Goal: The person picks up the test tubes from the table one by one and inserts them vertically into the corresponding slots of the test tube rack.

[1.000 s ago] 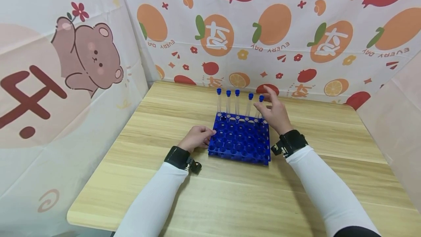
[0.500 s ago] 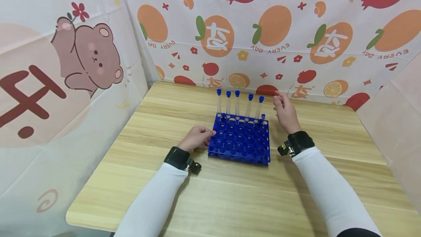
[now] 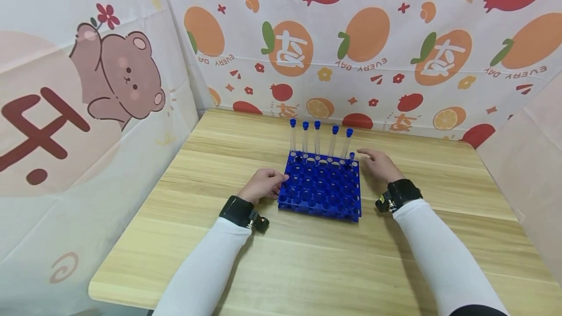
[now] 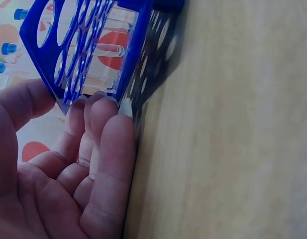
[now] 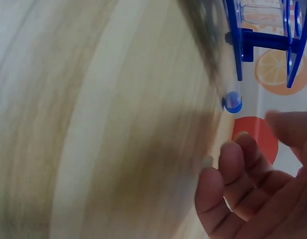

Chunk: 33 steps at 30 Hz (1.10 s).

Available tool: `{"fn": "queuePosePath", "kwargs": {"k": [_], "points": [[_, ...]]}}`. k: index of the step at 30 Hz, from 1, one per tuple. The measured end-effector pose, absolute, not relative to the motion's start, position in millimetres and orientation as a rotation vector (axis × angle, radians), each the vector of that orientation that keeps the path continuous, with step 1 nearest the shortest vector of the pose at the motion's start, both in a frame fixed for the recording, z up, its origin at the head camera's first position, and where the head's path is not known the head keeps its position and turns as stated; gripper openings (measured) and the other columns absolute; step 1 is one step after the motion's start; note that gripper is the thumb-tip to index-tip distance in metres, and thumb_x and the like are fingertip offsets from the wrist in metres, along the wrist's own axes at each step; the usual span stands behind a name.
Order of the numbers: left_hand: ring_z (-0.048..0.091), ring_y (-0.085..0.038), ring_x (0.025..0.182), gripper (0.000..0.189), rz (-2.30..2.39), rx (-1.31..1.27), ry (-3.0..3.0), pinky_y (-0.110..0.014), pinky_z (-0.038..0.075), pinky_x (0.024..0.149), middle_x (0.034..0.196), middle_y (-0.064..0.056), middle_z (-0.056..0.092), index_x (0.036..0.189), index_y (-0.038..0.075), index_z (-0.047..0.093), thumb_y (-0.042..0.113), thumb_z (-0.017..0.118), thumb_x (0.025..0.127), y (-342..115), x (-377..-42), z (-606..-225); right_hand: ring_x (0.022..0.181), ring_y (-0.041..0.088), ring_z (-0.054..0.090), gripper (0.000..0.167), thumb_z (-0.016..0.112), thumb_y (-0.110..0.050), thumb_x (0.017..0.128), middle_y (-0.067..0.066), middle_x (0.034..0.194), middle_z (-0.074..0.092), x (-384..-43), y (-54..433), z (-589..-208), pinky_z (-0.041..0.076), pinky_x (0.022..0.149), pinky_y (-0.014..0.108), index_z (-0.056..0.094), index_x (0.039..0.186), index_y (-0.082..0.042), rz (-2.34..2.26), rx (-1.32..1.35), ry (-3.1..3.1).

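Observation:
A blue test tube rack [image 3: 320, 187] stands on the table, its top plate full of round holes. Several clear test tubes [image 3: 317, 143] with blue caps stand upright along its back row. My left hand [image 3: 262, 184] holds the rack's left edge; in the left wrist view the thumb [image 4: 31, 99] touches the top plate and the fingertips meet the side. My right hand [image 3: 379, 166] hovers by the back right corner, fingers loosely bent and holding nothing. Just ahead of it, one more blue-capped test tube [image 5: 233, 102] appears low behind the rack, mostly hidden.
The wooden table [image 3: 307, 262] carries the rack near its middle. A fruit-print cloth [image 3: 333, 82] hangs close behind the table's back edge, and a bear-print cloth [image 3: 127, 77] hangs on the left.
My right hand has left the rightmost standing tube, moved right, then come down toward the table beside the rack's back corner. My left hand and the rack have stayed put.

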<state>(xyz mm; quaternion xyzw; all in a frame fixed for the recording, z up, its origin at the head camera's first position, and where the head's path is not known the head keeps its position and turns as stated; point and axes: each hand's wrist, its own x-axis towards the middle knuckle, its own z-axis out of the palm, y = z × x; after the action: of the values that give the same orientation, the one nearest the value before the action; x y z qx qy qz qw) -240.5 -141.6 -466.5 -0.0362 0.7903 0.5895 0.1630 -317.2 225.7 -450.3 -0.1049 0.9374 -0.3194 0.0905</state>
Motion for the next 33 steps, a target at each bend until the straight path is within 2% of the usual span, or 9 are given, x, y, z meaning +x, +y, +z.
{"fn": "queuePosePath", "kwargs": {"k": [3, 7, 12, 14, 16, 18, 20, 25, 33], "points": [[0.059, -0.015, 0.068, 0.028, 1.686, -0.104, 2.255, -0.030, 0.060, 0.063, 0.078, -0.003, 0.059, 0.101, 0.003, 0.069, 0.029, 0.065, 0.093, -142, -241, -467, 0.061, 0.022, 0.053, 0.040, 0.043, -0.020, 0.105, 0.019, 0.117, 0.057, -318, 225, -452, 0.046, 0.062, 0.034, 0.049, 0.144, -0.014, -0.922, -0.316, 2.723], [0.060, -0.015, 0.068, 0.028, 1.689, -0.102, 2.254, -0.030, 0.059, 0.063, 0.078, -0.003, 0.060, 0.101, 0.002, 0.069, 0.029, 0.065, 0.093, -141, -241, -468, 0.057, 0.015, 0.050, 0.038, 0.042, -0.017, 0.105, 0.017, 0.123, 0.056, -317, 224, -454, 0.044, 0.059, 0.029, 0.054, 0.141, -0.015, -0.885, -0.325, 2.698], [0.060, -0.015, 0.068, 0.027, 1.685, -0.103, 2.249, -0.030, 0.059, 0.063, 0.078, -0.003, 0.060, 0.101, 0.003, 0.069, 0.029, 0.065, 0.093, -141, -241, -467, 0.058, 0.017, 0.050, 0.037, 0.040, -0.014, 0.105, 0.019, 0.125, 0.054, -315, 220, -453, 0.044, 0.062, 0.031, 0.055, 0.139, -0.013, -0.867, -0.337, 2.702], [0.059, -0.016, 0.069, 0.028, 1.687, -0.105, 2.248, -0.030, 0.059, 0.063, 0.078, -0.003, 0.060, 0.101, 0.002, 0.069, 0.029, 0.066, 0.093, -141, -241, -468, 0.066, 0.023, 0.055, 0.037, 0.040, -0.014, 0.105, 0.019, 0.125, 0.055, -314, 218, -453, 0.046, 0.068, 0.035, 0.056, 0.139, -0.013, -0.856, -0.336, 2.711], [0.059, -0.015, 0.069, 0.029, 1.684, -0.101, 2.251, -0.030, 0.059, 0.063, 0.078, -0.003, 0.060, 0.101, 0.002, 0.069, 0.029, 0.066, 0.093, -141, -241, -468, 0.087, 0.031, 0.062, 0.037, 0.040, -0.014, 0.105, 0.020, 0.129, 0.056, -313, 217, -452, 0.050, 0.081, 0.044, 0.056, 0.138, -0.012, -0.833, -0.363, 2.730], [0.059, -0.015, 0.069, 0.030, 1.684, -0.097, 2.251, -0.030, 0.059, 0.064, 0.078, -0.003, 0.060, 0.102, 0.001, 0.069, 0.030, 0.066, 0.093, -142, -242, -468, 0.107, 0.037, 0.059, 0.037, 0.040, -0.012, 0.105, 0.021, 0.134, 0.056, -312, 216, -452, 0.047, 0.092, 0.050, 0.057, 0.137, -0.010, -0.813, -0.392, 2.748], [0.059, -0.014, 0.069, 0.030, 1.682, -0.091, 2.253, -0.031, 0.060, 0.064, 0.078, -0.003, 0.060, 0.102, 0.001, 0.069, 0.030, 0.066, 0.093, -142, -242, -469, 0.115, 0.038, 0.055, 0.037, 0.040, -0.011, 0.104, 0.022, 0.135, 0.055, -312, 215, -453, 0.045, 0.095, 0.052, 0.057, 0.137, -0.008, -0.791, -0.420, 2.763], [0.059, -0.015, 0.069, 0.030, 1.688, -0.097, 2.243, -0.031, 0.060, 0.064, 0.079, -0.003, 0.060, 0.101, 0.001, 0.069, 0.029, 0.066, 0.093, -142, -243, -470, 0.102, 0.034, 0.059, 0.036, 0.043, -0.014, 0.104, 0.024, 0.131, 0.057, -311, 214, -453, 0.048, 0.082, 0.043, 0.057, 0.136, -0.005, -0.759, -0.414, 2.768], [0.059, -0.015, 0.069, 0.029, 1.686, -0.105, 2.255, -0.031, 0.059, 0.063, 0.080, -0.003, 0.060, 0.101, 0.002, 0.069, 0.030, 0.065, 0.093, -141, -242, -468, 0.074, 0.021, 0.056, 0.027, 0.050, -0.018, 0.101, 0.015, 0.099, 0.063, -309, 214, -453, 0.046, 0.062, 0.029, 0.061, 0.121, -0.004, -0.794, -0.321, 2.760]]}}
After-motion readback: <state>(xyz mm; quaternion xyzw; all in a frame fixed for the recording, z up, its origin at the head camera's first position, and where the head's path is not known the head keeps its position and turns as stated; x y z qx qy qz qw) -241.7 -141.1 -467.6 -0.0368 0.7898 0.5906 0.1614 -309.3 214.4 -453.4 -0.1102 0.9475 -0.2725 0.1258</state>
